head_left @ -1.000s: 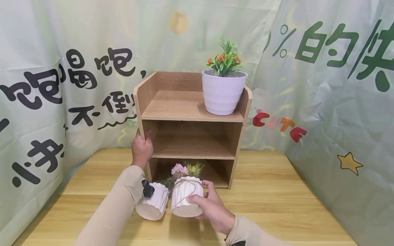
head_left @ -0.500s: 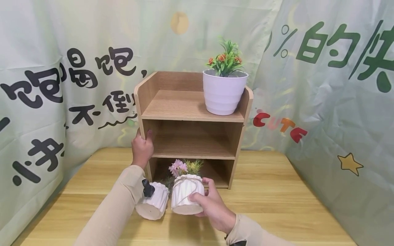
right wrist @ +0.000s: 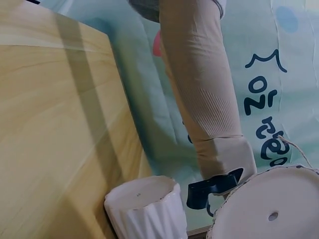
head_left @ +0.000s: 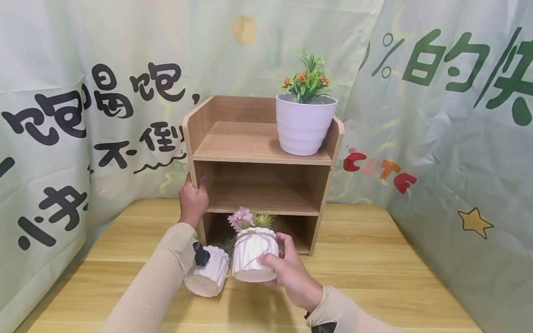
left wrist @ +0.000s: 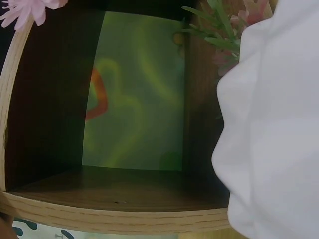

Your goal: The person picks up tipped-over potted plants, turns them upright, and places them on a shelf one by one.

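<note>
My right hand grips a white ribbed flowerpot with twine round its rim, thumb on its near side. Pink and yellow flowers stand out of its top, and its base tips toward me. In the right wrist view the underside of this flowerpot shows a small hole. My left hand holds the left side panel of a wooden shelf unit, thumb on the inside. A second white ribbed flowerpot lies on its side before the bottom compartment, partly behind my left wrist.
On the top shelf, at the right, stands a large white flowerpot with a green, orange-flowered plant. The wooden table carries the shelf unit. Printed curtains hang behind and on both sides.
My right hand has raised the flowerpot a little, its flowers now reaching the front edge of the middle shelf. My left hand keeps its hold on the side panel.
</note>
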A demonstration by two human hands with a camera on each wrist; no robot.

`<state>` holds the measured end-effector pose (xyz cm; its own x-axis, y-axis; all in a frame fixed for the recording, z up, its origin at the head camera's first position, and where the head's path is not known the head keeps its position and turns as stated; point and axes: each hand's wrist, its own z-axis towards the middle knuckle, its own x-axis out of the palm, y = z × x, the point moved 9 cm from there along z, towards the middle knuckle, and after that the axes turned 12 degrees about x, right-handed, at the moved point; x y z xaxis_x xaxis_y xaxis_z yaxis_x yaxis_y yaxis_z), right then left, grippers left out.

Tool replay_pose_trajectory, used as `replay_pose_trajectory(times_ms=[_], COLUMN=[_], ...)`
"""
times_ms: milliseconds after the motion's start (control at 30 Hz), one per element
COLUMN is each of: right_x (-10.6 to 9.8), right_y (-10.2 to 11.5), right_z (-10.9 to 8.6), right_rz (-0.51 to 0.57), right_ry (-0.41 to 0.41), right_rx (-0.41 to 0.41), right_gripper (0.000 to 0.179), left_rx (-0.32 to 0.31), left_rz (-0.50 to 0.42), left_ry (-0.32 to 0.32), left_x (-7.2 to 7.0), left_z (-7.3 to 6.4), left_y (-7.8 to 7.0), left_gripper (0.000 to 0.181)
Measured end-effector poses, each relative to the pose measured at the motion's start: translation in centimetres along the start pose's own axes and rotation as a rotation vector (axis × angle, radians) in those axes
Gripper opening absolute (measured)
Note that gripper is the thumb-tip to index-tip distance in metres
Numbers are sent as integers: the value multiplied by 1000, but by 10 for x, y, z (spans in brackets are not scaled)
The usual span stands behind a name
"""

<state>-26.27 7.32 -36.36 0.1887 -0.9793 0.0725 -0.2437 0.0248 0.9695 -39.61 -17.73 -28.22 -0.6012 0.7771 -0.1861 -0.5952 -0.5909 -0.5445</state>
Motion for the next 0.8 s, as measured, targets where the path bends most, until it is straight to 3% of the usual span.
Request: replay_pose_trajectory(times_ms=[800], right_x=[6], right_y=[18], right_z=[-19], right_rz=[31], right_ry=[55], right_rx=[-45], right_gripper=[70], left_rx=[-14], left_rz=[5], left_ry=[11], left_x=[0], left_z=[-1], left_y=[1], left_gripper=[35])
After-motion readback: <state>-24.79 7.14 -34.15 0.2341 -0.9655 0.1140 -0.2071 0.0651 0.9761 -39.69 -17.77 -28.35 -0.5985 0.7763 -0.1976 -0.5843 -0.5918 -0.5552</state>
